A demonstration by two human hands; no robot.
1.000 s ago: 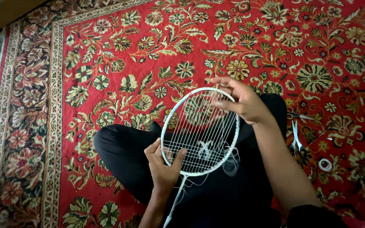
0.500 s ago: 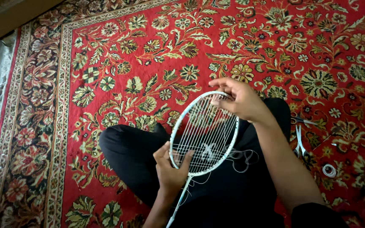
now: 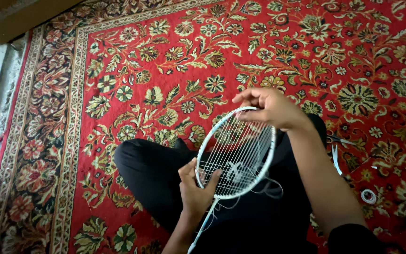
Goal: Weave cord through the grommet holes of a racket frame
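over my crossed legs, on the black trousers (image 3: 156, 178), i hold a white racket (image 3: 237, 153) with its head tilted away from me and its shaft running down toward my lap. my left hand (image 3: 196, 190) grips the lower rim of the frame near the throat, thumb on the strings' near side and fingers curled behind, clamped on the frame. my right hand (image 3: 271, 108) sits at the top of the head, fingers pinched together on the rim where the strings (image 3: 236, 150) meet it; whether they hold a string end or just the frame i cannot tell. the strings run mostly lengthwise, with a few cross ones near the bottom. loose string (image 3: 269, 186) trails in loops off the lower right of the head, down onto my lap. under me lies a red carpet (image 3: 165, 56) with flowers and a dark border. on it, just right of my right forearm, lie scissors (image 3: 337, 141), and further right a small white ring (image 3: 367, 196) that could be tape or coiled string.
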